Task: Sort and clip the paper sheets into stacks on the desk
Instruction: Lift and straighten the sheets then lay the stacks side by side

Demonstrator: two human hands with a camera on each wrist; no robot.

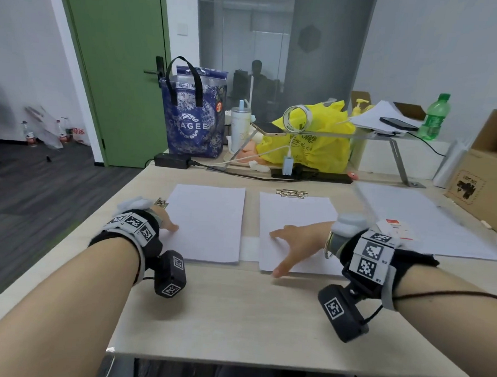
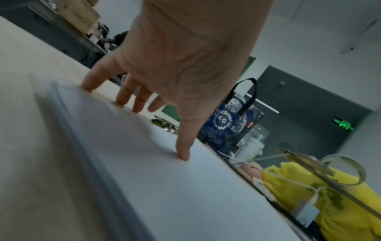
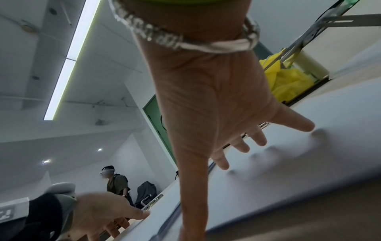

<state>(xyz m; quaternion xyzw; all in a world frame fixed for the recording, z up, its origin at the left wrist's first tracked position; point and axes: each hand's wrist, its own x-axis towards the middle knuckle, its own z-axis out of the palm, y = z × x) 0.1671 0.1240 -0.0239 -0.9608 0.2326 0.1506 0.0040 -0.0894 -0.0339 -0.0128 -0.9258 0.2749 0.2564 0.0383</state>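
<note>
Two stacks of white paper lie side by side on the desk (image 1: 235,308): the left stack (image 1: 208,223) and the right stack (image 1: 297,217). My left hand (image 1: 169,226) rests with straight fingers (image 2: 123,97) along the left stack's left edge, thumb tip on the sheet (image 2: 164,179). My right hand (image 1: 281,252) is spread flat over the right stack's near left corner, its fingers (image 3: 255,138) straight and just off the paper (image 3: 309,163). Metal clips (image 1: 291,193) lie at the right stack's far edge. More clips (image 1: 161,203) lie beside my left wrist. Neither hand holds anything.
Large white sheets (image 1: 424,223) and some small cards (image 1: 398,228) lie to the right, a cardboard box (image 1: 483,183) beyond them. Behind the stacks run a power strip (image 1: 311,174) with cables, a metal shelf (image 1: 359,135), a yellow bag (image 1: 313,145) and a blue bag (image 1: 193,113).
</note>
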